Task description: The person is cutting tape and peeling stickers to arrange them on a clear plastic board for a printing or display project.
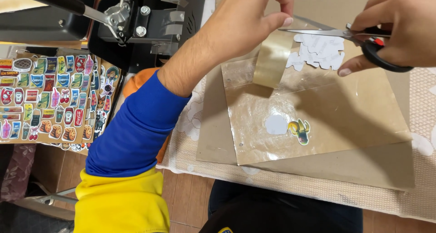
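One strip of clear tape (271, 60) hangs from the left hand (247, 21), its fingers (278, 20) pinched on the strip's top end; the strip dangles above the brown card. One pair of scissors (349, 40), black-handled with a red spot, sits in the right hand (399, 26), whose fingers grip through the loops, blades reaching toward the tape's top. Two brown cards (336, 110) lie stacked, the upper one glossy, carrying one coloured sticker (299, 130) and one white cutout (275, 124) beside it. A cluster of white cutouts (318, 51) lies near the blades. The surface (318, 192) wears a lace cloth. At left, one board of many stickers (50, 99) and one black press (136, 19); the floor (186, 201) is wood.
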